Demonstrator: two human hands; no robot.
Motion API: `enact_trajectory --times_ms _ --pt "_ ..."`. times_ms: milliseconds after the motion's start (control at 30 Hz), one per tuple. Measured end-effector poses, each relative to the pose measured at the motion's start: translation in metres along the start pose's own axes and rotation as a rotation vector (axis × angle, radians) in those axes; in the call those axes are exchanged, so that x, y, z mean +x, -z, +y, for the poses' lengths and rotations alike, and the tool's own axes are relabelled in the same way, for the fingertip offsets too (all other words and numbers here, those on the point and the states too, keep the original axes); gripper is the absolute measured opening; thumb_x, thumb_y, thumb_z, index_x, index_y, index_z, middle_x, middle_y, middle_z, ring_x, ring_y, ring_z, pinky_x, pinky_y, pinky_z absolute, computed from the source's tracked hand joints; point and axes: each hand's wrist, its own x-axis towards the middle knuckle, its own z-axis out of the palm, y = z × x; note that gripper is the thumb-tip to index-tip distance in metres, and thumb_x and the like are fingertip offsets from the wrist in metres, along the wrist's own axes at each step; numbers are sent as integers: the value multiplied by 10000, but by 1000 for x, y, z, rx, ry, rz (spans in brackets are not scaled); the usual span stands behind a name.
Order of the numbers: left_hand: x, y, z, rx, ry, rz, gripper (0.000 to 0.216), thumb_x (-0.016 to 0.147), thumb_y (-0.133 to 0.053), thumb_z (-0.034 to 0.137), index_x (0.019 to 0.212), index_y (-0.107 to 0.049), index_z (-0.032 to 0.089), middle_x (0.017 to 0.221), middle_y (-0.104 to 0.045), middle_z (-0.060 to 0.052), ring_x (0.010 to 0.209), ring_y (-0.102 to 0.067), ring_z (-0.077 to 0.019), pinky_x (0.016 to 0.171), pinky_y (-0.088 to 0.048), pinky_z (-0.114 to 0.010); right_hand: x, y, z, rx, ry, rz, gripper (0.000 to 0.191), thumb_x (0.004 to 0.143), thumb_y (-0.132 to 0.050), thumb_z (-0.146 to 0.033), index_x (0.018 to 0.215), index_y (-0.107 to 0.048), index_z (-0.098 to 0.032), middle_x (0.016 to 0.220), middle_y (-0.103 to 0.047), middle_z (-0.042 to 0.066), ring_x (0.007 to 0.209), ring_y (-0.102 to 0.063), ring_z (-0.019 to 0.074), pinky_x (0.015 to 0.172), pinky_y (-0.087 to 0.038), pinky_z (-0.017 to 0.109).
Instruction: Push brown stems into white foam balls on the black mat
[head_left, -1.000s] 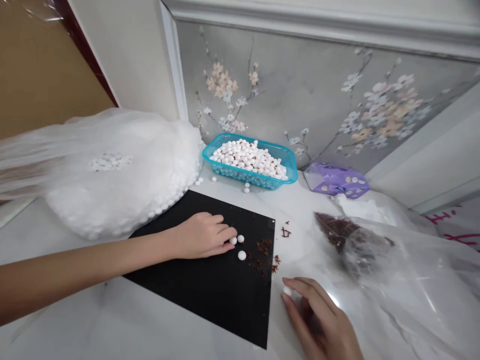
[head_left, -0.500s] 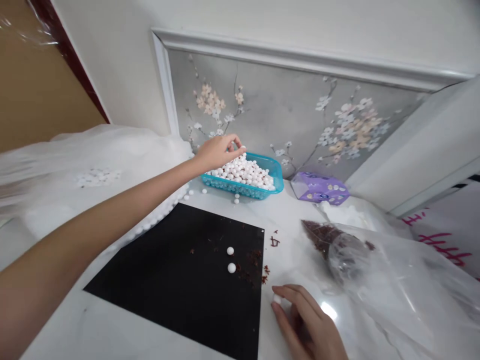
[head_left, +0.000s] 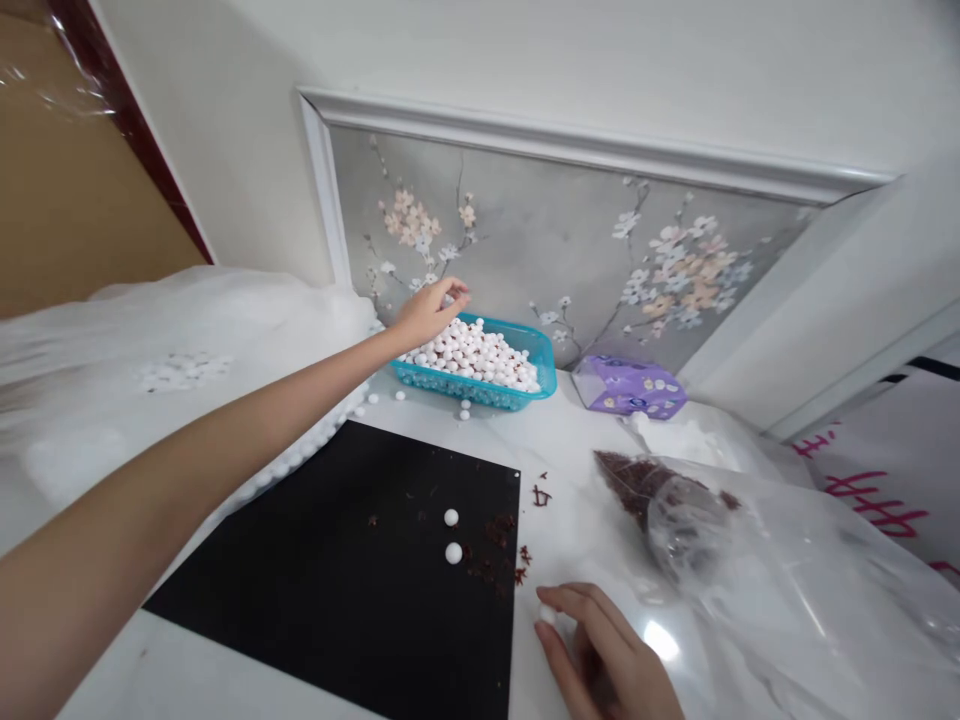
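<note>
At the lower right, my right hand point(head_left: 611, 650) pinches a small white ball point(head_left: 547, 613) between thumb and fingertips, just beside the right edge of a black sheet point(head_left: 360, 590). My left hand point(head_left: 431, 312) reaches across to the blue plastic basket point(head_left: 551, 378) and hovers over its left rear part, thumb and fingers curved with a gap between them. Heaped in the basket are many white balls point(head_left: 487, 355) with reddish-brown bits among them. On the black sheet lie two loose white balls, the upper point(head_left: 451, 517) and the lower point(head_left: 454, 553), near reddish-brown shreds point(head_left: 495, 530).
A clear bag point(head_left: 780, 580) with brown bits point(head_left: 637, 485) lies at right. Behind it sits a purple tissue pack point(head_left: 630, 385). White netting point(head_left: 187, 310) edged with balls covers the left side. A floral panel point(head_left: 517, 230) stands behind the basket.
The view has shifted slightly. My left hand has drawn a little leftward over the basket, and the white ball at its fingertips no longer shows there. My right hand keeps its pinch.
</note>
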Motion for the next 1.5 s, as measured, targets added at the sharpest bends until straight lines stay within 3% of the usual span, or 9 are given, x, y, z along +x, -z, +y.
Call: enact_trajectory --times_ms 100,267,467,767,933,1100,1200,1433,1500 --pt "-31 6 10 11 -79 -68 375 881 -342 404 1117 -520 174 1015 -625 -61 773 -565 -160 706 -395 -271 0 1 -1 -1 4 -7 145 874 -485 -287 981 -565 -232 860 -598 36 414 -491 72 432 -451 201" --pt "-94 0 23 0 -263 -374 269 827 -478 414 891 -616 192 829 -661 -10 680 -576 -135 624 -369 -228 3 6 -6 4 5 -13 146 865 -502 -270 988 -572 -234 844 -597 41 437 -503 79 418 -447 186" --pt "-148 1 41 -155 -371 -684 387 795 -546 461 1078 -550 198 918 -656 -24 715 -605 -133 649 -414 -220 10 15 -15 -14 15 -51 154 859 -500 -250 990 -579 -238 839 -615 38 532 -580 104 487 -490 178" --pt "-173 7 57 -227 -504 -746 301 763 -617 397 999 -590 212 917 -649 -32 846 -602 -166 700 -428 -227 9 16 -12 -7 21 -88 170 860 -484 -210 1012 -559 -227 867 -606 44 586 -599 109 553 -516 187" --pt "-181 7 54 -280 -370 -818 199 789 -605 391 793 -627 194 693 -596 10 663 -570 -108 583 -393 -185 8 17 -14 -13 23 -92 159 865 -481 -221 1002 -561 -227 857 -606 48 576 -592 110 540 -511 185" --pt "-183 9 52 -337 -174 -732 276 691 -683 453 743 -638 186 683 -597 24 596 -532 -83 551 -379 -180 9 16 -17 -9 -17 -66 157 874 -476 -275 972 -590 -230 849 -619 49 528 -569 106 515 -495 191" --pt "-163 15 55 -326 -81 -627 302 664 -694 470 772 -646 192 695 -638 24 593 -521 -88 550 -378 -194 8 15 -16 3 -19 -63 155 874 -483 -281 976 -588 -232 847 -621 45 502 -557 97 509 -491 193" --pt "-47 25 36 -300 -20 11 257 696 -652 328 859 -597 138 894 -648 -44 732 -581 -126 638 -443 -226 8 15 -14 -15 9 -69 164 873 -482 -269 997 -581 -227 865 -622 59 552 -588 117 524 -510 206" --pt "-18 22 24 -253 13 60 228 683 -650 263 865 -601 134 916 -648 -47 764 -593 -139 695 -460 -250 9 16 -14 -9 18 -75 158 872 -483 -262 990 -580 -226 867 -622 51 498 -570 100 493 -501 198"
